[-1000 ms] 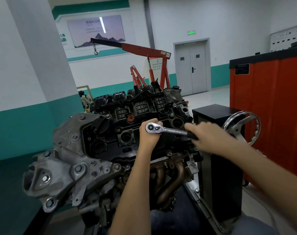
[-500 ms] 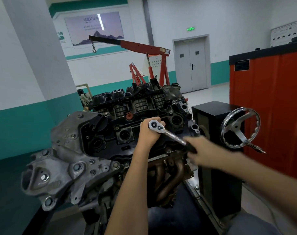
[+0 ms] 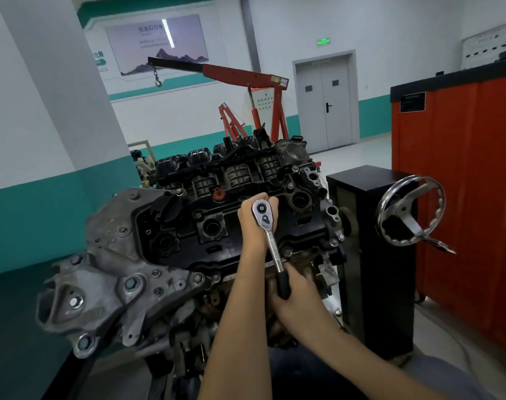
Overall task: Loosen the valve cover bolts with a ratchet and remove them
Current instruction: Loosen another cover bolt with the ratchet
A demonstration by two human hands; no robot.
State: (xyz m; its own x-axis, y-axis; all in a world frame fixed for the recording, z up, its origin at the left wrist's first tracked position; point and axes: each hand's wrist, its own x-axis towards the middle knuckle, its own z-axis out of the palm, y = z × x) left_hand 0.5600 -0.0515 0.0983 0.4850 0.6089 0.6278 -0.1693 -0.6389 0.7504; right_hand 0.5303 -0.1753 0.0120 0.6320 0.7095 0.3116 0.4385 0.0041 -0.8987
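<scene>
Right hand (image 3: pixel 289 304) grips the ratchet (image 3: pixel 270 241) handle, left hand (image 3: pixel 253 226) holds its head over a hidden bolt mid-cover (image 3: pixel 217 249); loosening seems in hand, and next needs another steady swing.

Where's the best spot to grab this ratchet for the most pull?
The black grip at the near end of the ratchet, from the side facing you, where the right hand holds it: it is farthest from the head, so leverage is likely best. The left hand wraps the head to steady it.

White-teal walls (image 3: pixel 289 24), grey double door (image 3: pixel 326 102).
</scene>
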